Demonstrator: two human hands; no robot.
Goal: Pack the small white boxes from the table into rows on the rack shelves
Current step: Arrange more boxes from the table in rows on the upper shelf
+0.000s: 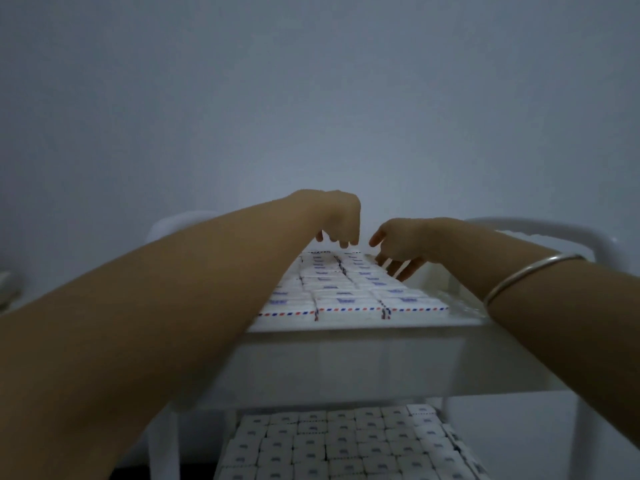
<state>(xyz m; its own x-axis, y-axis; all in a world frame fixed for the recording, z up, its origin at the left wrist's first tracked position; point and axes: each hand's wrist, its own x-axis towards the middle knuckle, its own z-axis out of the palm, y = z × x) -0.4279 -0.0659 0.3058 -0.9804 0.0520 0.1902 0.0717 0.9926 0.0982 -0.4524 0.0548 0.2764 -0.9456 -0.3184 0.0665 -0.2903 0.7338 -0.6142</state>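
A plain grey wall (311,81) fills the upper half. Below it stands a white rack (346,362), its top shelf (346,332) packed with small white boxes (346,299) in tight rows, each with a red-and-blue dashed edge and a blue mark. On the shelf beneath, more boxes (343,445) of the same kind lie in close rows. Both bare forearms reach across the top shelf to its far end. The left hand (341,216) hangs over the farthest row, fingers bent downward, its grip narrow with no box seen in it. The right hand (398,245) is just beside it, grip wide, fingers spread with the tips at the far right boxes; whether they touch is unclear. A thin silver bangle (530,275) circles the right forearm
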